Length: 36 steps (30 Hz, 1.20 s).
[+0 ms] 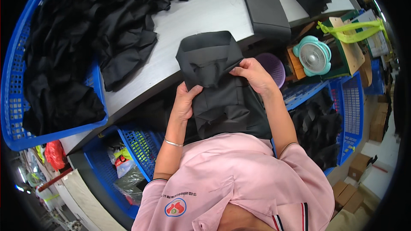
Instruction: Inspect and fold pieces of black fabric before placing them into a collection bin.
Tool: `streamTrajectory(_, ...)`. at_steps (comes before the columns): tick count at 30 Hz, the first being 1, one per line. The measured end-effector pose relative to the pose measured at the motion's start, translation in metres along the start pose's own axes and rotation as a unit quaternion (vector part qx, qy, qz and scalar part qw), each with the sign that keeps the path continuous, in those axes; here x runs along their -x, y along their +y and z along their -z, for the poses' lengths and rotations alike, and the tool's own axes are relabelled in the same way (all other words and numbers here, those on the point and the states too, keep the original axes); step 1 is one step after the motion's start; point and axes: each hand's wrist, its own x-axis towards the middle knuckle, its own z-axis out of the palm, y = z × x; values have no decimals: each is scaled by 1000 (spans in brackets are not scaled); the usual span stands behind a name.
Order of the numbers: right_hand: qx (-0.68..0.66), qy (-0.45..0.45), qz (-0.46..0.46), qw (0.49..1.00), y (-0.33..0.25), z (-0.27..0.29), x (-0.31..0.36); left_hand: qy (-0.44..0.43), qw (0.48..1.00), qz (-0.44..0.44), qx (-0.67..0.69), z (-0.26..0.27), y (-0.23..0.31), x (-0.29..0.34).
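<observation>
A black piece of sewn cloth [218, 96] hangs between my two hands over the near table edge and down onto my lap. Its upper end is folded into a wide band that rests on the table. My left hand [185, 100] pinches the left edge of the cloth, thumb on top. On the opposite side, my right hand [253, 75] grips the band's right corner between thumb and fingers. The fingers behind the cloth are partly hidden.
A heap of black cloth [124, 30] covers the table's left, partly in a blue basket [100, 102]. Stacked black panels [265, 8] lie at the back right. A teal fan [314, 55], a purple basket [274, 69] and another blue crate [351, 115] stand right.
</observation>
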Motion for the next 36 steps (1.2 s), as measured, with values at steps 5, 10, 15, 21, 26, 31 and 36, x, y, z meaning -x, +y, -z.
streamTrajectory(5, -101, -63, 49, 992, 24, -11, -6, -3, 1000, -2, 8, -9, -20, -7)
streamTrajectory(10, 462, 206, 184, 842, 19, 0, -19, 65, 991, -50, -108, -35, -18, 7)
streamTrajectory(15, 399, 93, 162, 898, 13, -6, -5, 118, 984, -33, -127, -22, -21, -3)
streamTrajectory(21, 56, -27, 2, 998, 2, 40, 25, 130, 979, -66, -141, -32, -2, 18)
streamTrajectory(26, 97, 26, 32, 994, 24, 7, 29, 120, 975, -79, -172, -35, -7, 25)
streamTrajectory(31, 154, 104, 124, 975, 38, 4, 13, 88, 976, -91, -179, -43, 4, 29)
streamTrajectory(36, -130, -71, 96, 984, 19, -15, 12, 0, 999, -40, 27, -19, 22, 0)
